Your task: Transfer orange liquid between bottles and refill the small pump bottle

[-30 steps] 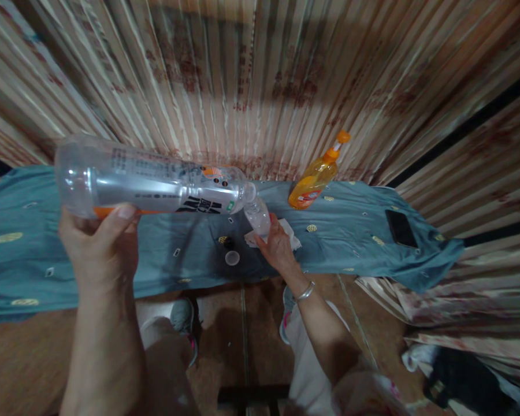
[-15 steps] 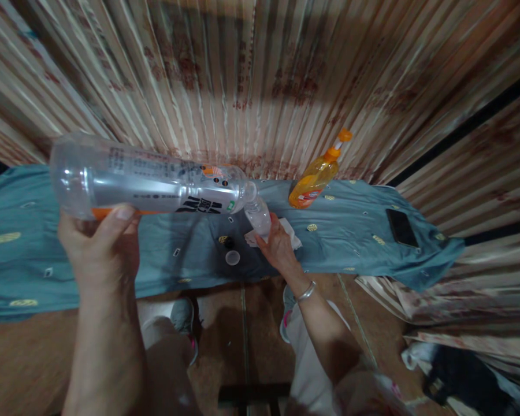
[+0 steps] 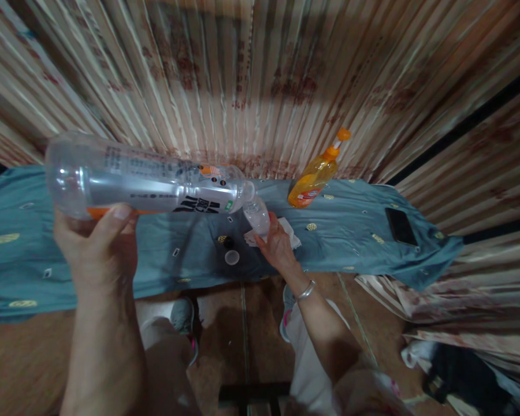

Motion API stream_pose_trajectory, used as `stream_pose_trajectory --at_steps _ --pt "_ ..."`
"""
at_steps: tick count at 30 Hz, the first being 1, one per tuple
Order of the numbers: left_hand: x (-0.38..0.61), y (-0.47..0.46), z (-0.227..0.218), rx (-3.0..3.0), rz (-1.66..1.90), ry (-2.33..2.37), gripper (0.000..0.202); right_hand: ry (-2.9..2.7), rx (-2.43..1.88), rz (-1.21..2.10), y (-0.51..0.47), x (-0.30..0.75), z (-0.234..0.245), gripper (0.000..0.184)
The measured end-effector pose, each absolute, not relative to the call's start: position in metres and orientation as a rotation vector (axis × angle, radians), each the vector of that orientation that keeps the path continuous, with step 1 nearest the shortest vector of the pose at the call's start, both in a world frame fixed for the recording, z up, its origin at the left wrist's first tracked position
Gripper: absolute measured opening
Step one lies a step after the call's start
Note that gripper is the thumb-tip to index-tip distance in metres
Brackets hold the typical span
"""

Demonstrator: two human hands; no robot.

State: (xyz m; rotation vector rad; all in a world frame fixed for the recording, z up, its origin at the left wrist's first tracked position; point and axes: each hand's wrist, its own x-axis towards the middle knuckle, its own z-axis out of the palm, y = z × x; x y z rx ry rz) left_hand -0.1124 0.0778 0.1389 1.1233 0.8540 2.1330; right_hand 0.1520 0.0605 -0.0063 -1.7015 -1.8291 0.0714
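My left hand point(image 3: 99, 237) is closed around the base end of a large clear plastic bottle point(image 3: 147, 179) with a silver and orange label. The bottle lies nearly level in the air, its mouth pointing right. That mouth meets the top of a small clear bottle point(image 3: 256, 215), which tilts a little to the left. Around the small bottle's lower part, my right hand point(image 3: 278, 242) is closed. Under it is a crumpled white tissue point(image 3: 292, 234). A round translucent cap point(image 3: 231, 257) and a small black cap point(image 3: 229, 241) lie to the left of my right hand.
A pump bottle of orange liquid point(image 3: 314, 179) stands toward the back of the cloth-covered table point(image 3: 342, 231). A black phone point(image 3: 401, 226) lies at the right end. Pleated curtains point(image 3: 260, 86) hang behind, and a dark bag point(image 3: 463, 375) is on the floor at right.
The large bottle and my left hand have shifted slightly left. Both hands keep their grips, and the bottle mouths remain together.
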Motion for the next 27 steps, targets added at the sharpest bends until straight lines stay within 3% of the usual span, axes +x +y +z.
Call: stream_pose_trajectory --at_steps 9,17,27 --pt "-0.118 0.083 0.132 1.178 2.136 0.881 0.078 -1.835 -1.704 0.042 0.059 0.151 -0.008 0.068" --pt "-0.126 0.095 0.122 1.239 2.178 0.781 0.098 -1.834 -1.676 0.025 0.06 0.152 -0.011 0.069" --pt "-0.121 0.091 0.128 1.205 2.199 0.71 0.097 -1.819 -1.705 0.055 0.061 0.152 -0.009 0.069"
